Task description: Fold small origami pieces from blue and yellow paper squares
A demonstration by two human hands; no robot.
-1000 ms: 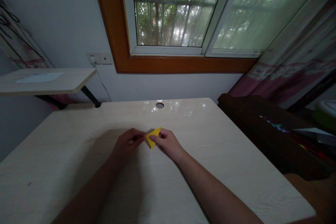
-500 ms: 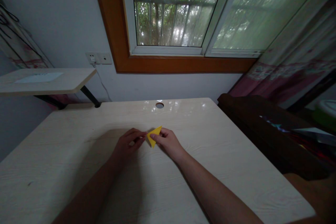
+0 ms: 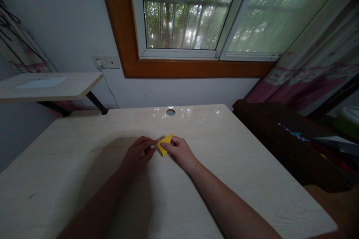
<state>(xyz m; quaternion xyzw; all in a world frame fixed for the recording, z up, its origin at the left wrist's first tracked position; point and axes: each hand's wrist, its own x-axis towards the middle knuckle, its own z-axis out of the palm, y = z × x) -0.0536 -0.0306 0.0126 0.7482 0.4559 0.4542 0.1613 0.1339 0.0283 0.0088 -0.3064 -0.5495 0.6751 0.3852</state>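
A small piece of folded yellow paper [image 3: 165, 146], with pointed triangular corners, is held just above or against the middle of the desk; I cannot tell which. My right hand [image 3: 179, 152] pinches it from the right, thumb on the near face and the other fingers behind. To the left is my left hand [image 3: 141, 151], its stretched index fingertip at the paper's left corner. The left thumb sits lower, apart from the index finger, and nothing shows between them.
Both forearms rest over a pale wood-grain desk [image 3: 238, 179] with a round cable hole [image 3: 171, 112] near its back edge. A raised shelf [image 3: 50, 86] on black legs stands at the back left. Beyond the right edge is dark brown furniture [image 3: 269, 134]. A window [image 3: 190, 11] is ahead.
My left index finger has straightened a little toward the paper's left corner, and its thumb has moved slightly away. The paper has shifted very slightly; my right hand keeps its pinch.
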